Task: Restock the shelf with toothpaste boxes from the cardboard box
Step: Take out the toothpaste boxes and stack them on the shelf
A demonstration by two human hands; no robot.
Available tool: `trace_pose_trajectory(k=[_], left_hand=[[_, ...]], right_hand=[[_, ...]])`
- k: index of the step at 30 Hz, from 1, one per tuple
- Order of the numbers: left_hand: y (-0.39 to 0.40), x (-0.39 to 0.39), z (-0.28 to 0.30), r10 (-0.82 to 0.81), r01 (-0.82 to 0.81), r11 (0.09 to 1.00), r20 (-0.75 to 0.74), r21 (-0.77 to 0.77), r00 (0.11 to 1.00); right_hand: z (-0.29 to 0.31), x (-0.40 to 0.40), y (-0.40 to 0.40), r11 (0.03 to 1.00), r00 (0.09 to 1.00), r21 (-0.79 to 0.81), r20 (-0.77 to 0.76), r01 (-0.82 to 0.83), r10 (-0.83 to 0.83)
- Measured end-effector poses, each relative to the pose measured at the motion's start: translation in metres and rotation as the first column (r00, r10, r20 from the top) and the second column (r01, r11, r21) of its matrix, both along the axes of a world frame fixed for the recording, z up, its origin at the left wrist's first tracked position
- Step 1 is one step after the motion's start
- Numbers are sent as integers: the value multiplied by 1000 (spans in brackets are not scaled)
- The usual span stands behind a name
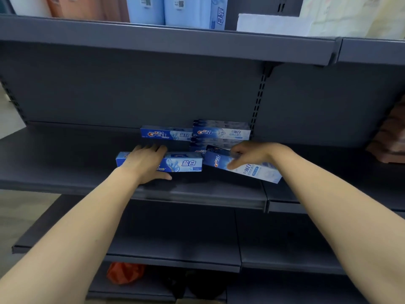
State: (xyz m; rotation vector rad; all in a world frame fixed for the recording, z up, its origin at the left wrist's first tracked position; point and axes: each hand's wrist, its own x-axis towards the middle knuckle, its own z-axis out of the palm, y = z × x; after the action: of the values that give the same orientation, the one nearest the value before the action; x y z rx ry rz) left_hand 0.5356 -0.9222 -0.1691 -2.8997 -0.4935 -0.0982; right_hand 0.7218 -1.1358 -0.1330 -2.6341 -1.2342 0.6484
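On the dark grey middle shelf (pixel 65 163), my left hand (pixel 145 162) grips a blue toothpaste box (pixel 184 164) that lies lengthwise near the front. My right hand (pixel 247 155) holds a paler blue-and-white toothpaste box (pixel 252 170), tilted, with its right end lower. Behind them another blue box (pixel 166 133) lies by the back panel. To its right stands a stack of white-blue boxes (pixel 221 131), its lower boxes partly hidden by my right hand's box. The cardboard box is out of view.
The upper shelf (pixel 166 42) overhangs the working shelf and carries blue and orange packs (pixel 153 9) and white packages (pixel 271 24). A slotted upright (pixel 258 99) divides the bays. A lower shelf (pixel 175 249) lies below, with an orange bag (pixel 125 272) under it.
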Motion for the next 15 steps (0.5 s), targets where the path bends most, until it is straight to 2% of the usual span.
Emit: trace_pose_trajectory(k=[7,15], left_hand=[[11,14,-11,-33,31,999,-49,-33,998],[36,27,-18,-90,72,987,-124,-144,988]], right_hand=[[-18,14,14,1000,998,-12,67,-16,17],[-34,24,40,997,999,-72,41,1,2]])
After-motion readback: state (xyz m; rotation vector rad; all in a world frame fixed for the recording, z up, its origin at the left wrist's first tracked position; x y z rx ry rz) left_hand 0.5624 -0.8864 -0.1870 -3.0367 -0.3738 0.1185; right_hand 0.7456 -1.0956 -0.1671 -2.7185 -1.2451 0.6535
